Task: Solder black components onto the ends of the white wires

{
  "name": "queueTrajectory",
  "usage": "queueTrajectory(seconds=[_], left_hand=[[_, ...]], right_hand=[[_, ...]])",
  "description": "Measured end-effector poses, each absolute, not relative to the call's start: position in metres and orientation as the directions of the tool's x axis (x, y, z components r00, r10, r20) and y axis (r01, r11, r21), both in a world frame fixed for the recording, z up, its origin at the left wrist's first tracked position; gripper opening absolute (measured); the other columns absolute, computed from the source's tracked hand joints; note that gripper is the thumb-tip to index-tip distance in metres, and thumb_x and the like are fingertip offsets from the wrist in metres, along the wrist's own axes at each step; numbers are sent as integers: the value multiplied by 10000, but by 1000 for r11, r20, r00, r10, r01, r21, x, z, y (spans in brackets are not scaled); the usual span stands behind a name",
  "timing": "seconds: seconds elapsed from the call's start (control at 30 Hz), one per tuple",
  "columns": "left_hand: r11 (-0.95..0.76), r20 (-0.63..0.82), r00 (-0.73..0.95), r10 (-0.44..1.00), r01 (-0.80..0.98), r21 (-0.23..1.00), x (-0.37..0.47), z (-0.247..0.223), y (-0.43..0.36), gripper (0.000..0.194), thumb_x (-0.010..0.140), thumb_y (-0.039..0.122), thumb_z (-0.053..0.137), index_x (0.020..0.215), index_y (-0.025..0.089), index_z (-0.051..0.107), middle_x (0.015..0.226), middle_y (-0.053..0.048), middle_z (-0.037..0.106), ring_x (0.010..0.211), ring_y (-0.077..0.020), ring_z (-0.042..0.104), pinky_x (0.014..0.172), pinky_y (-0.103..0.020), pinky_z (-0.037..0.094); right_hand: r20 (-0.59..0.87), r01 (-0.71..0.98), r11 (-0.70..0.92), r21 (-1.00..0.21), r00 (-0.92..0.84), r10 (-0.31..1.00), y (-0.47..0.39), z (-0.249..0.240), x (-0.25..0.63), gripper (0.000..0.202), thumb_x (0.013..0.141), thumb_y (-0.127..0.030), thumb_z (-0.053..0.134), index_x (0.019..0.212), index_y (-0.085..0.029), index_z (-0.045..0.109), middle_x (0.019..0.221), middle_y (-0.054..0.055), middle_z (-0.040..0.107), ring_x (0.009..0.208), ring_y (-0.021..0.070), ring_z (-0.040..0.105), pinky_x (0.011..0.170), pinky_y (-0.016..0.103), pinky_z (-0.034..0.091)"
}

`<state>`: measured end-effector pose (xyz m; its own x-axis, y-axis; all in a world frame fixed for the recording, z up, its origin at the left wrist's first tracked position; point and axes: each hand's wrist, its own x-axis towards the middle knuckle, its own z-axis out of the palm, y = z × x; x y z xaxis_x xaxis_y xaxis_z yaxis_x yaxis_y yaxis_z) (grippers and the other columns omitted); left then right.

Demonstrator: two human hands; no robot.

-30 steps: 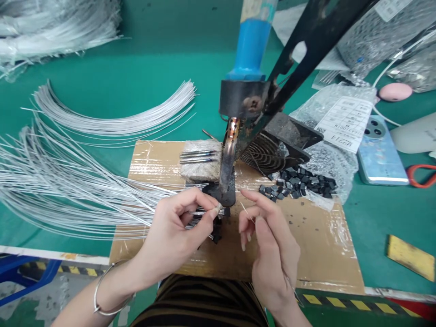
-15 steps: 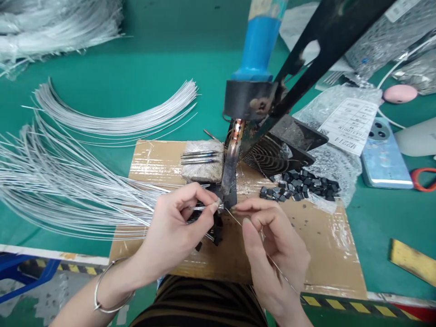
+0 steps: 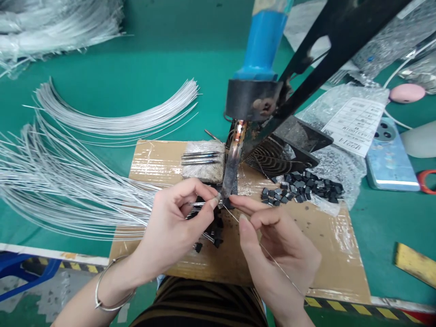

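Note:
Pinched between thumb and fingers of my left hand [image 3: 185,215] is the end of a thin grey cable [image 3: 200,204], close under the tip of a soldering iron [image 3: 230,175]. My right hand [image 3: 277,245] grips a thin strand of solder wire [image 3: 279,269], whose end reaches the cable end at the iron tip. The iron, with a blue handle [image 3: 264,43], is clamped tip-down in a black stand [image 3: 327,68]. Small black parts [image 3: 216,229] sit below my left fingers, partly hidden by them.
Loose grey cables [image 3: 78,190] spread to the left, with a curved bundle [image 3: 116,113] behind. Cardboard [image 3: 327,254] covers the work spot. A pile of black pieces [image 3: 303,186], a fan [image 3: 272,159], a phone [image 3: 391,159] and plastic bags [image 3: 350,168] lie right.
My right index fingertip has moved up and slightly left, closer to the iron tip, while the back of that hand shifted right. My left hand has hardly moved.

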<state>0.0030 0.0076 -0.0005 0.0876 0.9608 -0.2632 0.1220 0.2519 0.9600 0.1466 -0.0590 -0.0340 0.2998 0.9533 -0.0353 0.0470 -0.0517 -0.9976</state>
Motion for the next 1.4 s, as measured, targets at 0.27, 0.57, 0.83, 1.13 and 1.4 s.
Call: queueTrajectory(seconds=[0.27,0.57,0.83,1.13,1.4], left_hand=[[256,-270,87,959,147,955,2,2,8,121,824,112,733,723,177,715,778,-5,778,628,-95,592,568,-194,432],[253,-272,85,958,186,949,1,-1,6,106,837,136,732,739,171,714,793,-14,762,579,-93,529,543,-225,380],[257,-275,87,957,180,950,1,0,6,116,834,128,735,728,166,708,794,-19,759,564,-90,515,530,-228,373],[246,-262,89,961,160,956,-1,0,5,126,838,118,734,724,166,712,787,-16,772,614,-95,562,560,-200,409],[249,-266,83,960,171,953,0,-4,7,112,829,122,731,727,164,711,789,-10,770,575,-83,536,544,-203,393]], right_hand=[[3,105,-31,-994,308,951,-56,-34,149,209,956,-168,724,788,-238,621,1174,79,843,1024,229,822,889,323,653],[-56,54,-77,-996,314,948,-57,-29,147,217,966,-169,716,790,-246,615,1183,69,839,1018,216,816,873,314,637],[-36,46,-53,-998,320,947,-57,-28,145,222,961,-128,710,799,-249,619,1176,29,843,1013,169,808,889,264,608],[-5,52,-23,-998,325,946,-56,-29,144,209,956,-118,720,807,-235,631,1159,38,842,996,171,809,917,271,606],[44,94,16,-995,309,950,-58,-34,145,208,956,-106,715,817,-238,634,1177,42,839,1015,177,810,904,277,618]])
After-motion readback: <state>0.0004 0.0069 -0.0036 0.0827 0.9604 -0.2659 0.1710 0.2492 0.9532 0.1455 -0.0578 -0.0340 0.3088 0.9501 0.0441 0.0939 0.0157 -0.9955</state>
